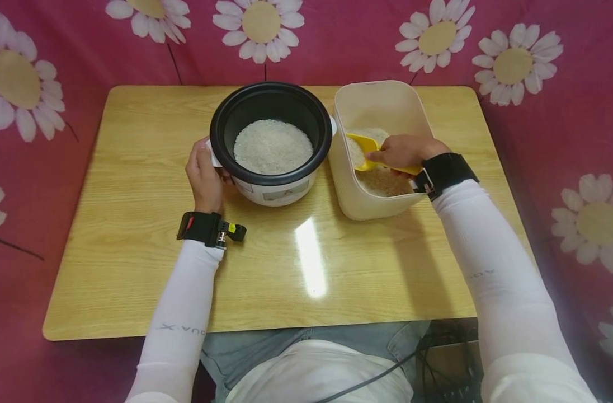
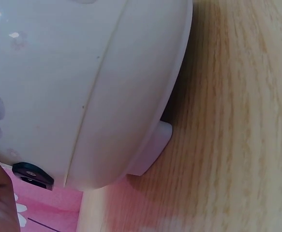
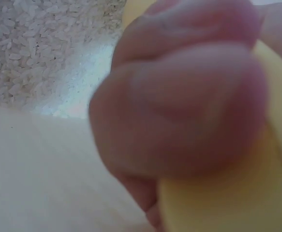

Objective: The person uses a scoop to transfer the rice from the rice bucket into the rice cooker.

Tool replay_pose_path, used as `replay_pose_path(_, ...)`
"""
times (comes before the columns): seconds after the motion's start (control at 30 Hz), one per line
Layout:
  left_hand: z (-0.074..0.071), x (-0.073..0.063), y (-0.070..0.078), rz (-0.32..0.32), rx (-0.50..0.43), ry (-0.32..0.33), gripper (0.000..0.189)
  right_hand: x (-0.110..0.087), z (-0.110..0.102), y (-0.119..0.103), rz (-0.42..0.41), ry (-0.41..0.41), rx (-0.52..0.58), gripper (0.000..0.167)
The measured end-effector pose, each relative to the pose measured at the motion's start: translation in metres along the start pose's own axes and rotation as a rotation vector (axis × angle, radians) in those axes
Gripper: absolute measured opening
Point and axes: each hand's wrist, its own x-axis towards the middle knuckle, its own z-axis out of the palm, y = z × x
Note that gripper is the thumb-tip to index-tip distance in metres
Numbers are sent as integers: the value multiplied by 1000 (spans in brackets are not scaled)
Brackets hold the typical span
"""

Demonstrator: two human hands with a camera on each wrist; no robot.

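A white rice cooker [image 1: 286, 193] with a black inner pot stands at the table's middle back, white rice [image 1: 273, 146] lying in the pot. My left hand [image 1: 204, 176] holds the cooker by its left side handle. In the left wrist view the cooker's pale wall [image 2: 58, 96] fills much of the picture, with a bit of the hand at the lower left edge. Inside the cream bin [image 1: 349, 187], my right hand [image 1: 409, 151] grips a yellow scoop [image 1: 367, 144] with rice in its bowl. The right wrist view shows curled fingers [image 3: 179, 111] around the scoop's handle [image 3: 218, 203].
More rice [image 1: 384, 183] lies in the bottom of the bin, which stands close to the cooker's right side. A light wooden table [image 1: 135, 224] carries both. Pink cloth [image 1: 336, 39] with daisies hangs behind and at the sides.
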Motion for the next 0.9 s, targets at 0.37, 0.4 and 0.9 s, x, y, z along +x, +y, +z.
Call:
replay_pose_path(0.37, 0, 4, -3, -23, -20, -7, 32, 1, 0, 0, 42, 2, 8, 57)
replay_pose_path(0.4, 0, 4, -3, -21, -20, -7, 32, 1, 0, 0, 41, -1, 14, 57)
replay_pose_path(0.9, -3, 2, -2, -7, -15, -2, 32, 2, 1, -3, 30, 3, -40, 59)
